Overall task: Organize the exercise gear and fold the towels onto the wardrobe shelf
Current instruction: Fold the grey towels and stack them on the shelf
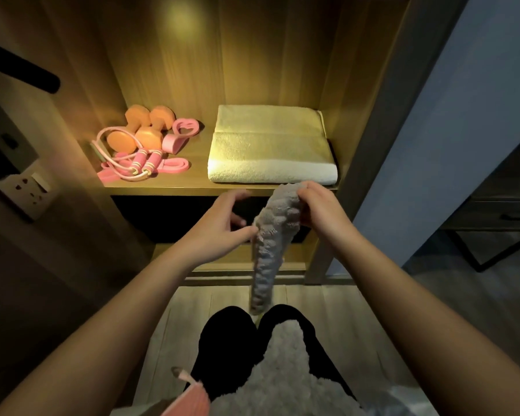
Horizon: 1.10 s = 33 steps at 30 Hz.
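Observation:
My right hand point(321, 210) grips the top of a grey bumpy towel point(270, 244) that hangs down in front of the shelf edge. My left hand point(222, 226) is beside it, thumb touching the towel's left edge, fingers spread and loosely bent. On the wardrobe shelf point(198, 183) a folded cream towel point(270, 145) lies at the right. At the shelf's left sit orange dumbbells point(141, 130), a pink skipping rope point(138, 163), a pink resistance band point(174, 165) and a pink heart-shaped grip point(182, 133).
A fluffy grey cloth point(282, 382) lies across my lap, with a pink cloth point(189, 400) at its left. A wall socket point(30, 187) is on the left. A dark cabinet with drawers point(499, 211) stands at the right. A dark compartment point(180, 217) lies below the shelf.

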{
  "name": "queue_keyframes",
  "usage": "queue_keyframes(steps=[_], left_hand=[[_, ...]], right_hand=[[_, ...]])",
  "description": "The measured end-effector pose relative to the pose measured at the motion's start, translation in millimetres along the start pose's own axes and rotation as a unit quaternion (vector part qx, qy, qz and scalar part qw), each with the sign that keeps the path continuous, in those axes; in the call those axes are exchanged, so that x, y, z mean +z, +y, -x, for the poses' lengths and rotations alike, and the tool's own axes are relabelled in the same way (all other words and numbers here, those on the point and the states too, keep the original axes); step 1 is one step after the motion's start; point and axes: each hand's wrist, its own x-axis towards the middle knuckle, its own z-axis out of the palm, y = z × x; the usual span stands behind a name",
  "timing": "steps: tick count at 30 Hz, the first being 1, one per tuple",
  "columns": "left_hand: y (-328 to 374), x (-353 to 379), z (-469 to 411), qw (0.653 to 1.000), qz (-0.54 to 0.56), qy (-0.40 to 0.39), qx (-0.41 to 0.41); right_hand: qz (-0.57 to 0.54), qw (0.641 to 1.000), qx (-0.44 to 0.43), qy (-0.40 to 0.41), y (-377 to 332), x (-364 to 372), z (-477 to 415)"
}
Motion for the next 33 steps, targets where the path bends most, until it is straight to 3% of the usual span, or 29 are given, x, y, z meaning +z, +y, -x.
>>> queue_keyframes(steps=[4, 8, 12, 18, 22, 28, 33], left_hand=[[26, -3, -27, 0.995, 0.056, -0.058, 0.051], [40, 2, -37, 0.990, 0.099, -0.076, 0.064], [34, 3, -28, 0.984, 0.144, -0.100, 0.019], [10, -18, -23, 0.987, 0.077, -0.134, -0.051], [-15, -43, -39, 0.992, 0.059, -0.051, -0.096], [-51, -59, -101, 0.969, 0.152, 0.136, -0.139], [-73, -65, -171, 0.964, 0.039, 0.207, -0.164]], right_hand=[[0.040, 0.998, -0.027, -0.038, -8, 2, -7], [0.034, 0.999, -0.030, -0.019, -18, -8, -10], [0.027, 0.999, -0.013, 0.024, -19, -24, -11], [0.035, 0.993, 0.029, 0.105, -8, -45, -30], [0.029, 0.986, 0.069, 0.152, 2, -63, -55], [-0.002, 0.974, 0.115, 0.193, 27, -75, -107], [0.076, 0.964, 0.081, 0.241, 39, -74, -163]])
